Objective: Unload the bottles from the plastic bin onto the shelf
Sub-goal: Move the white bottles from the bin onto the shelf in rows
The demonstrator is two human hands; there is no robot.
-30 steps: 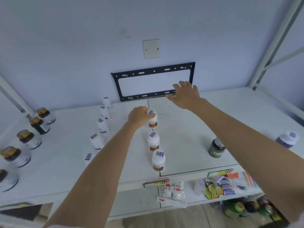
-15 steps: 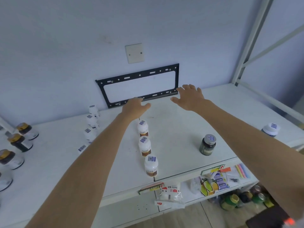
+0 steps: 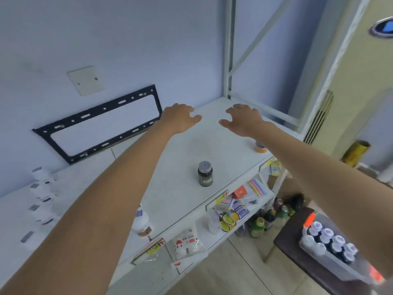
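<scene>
Shelf (image 3: 223, 145): white top board, holding one dark jar (image 3: 205, 173) near the middle, a white bottle (image 3: 142, 222) at the front edge, blurred white bottles (image 3: 41, 196) at far left. Left hand (image 3: 180, 120) and right hand (image 3: 244, 120): both empty, fingers spread, above the board's bare rear part. Bin (image 3: 336, 258): clear plastic, lower right, on a dark stand well apart from the shelf, white-capped bottles (image 3: 331, 239) inside. Step, as judged: between placements. Next move calls for turning right and reaching down into the bin.

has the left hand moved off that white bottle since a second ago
Yes. The left hand let go and moved toward the wall, now open and empty beside the black wall bracket's right end.
</scene>
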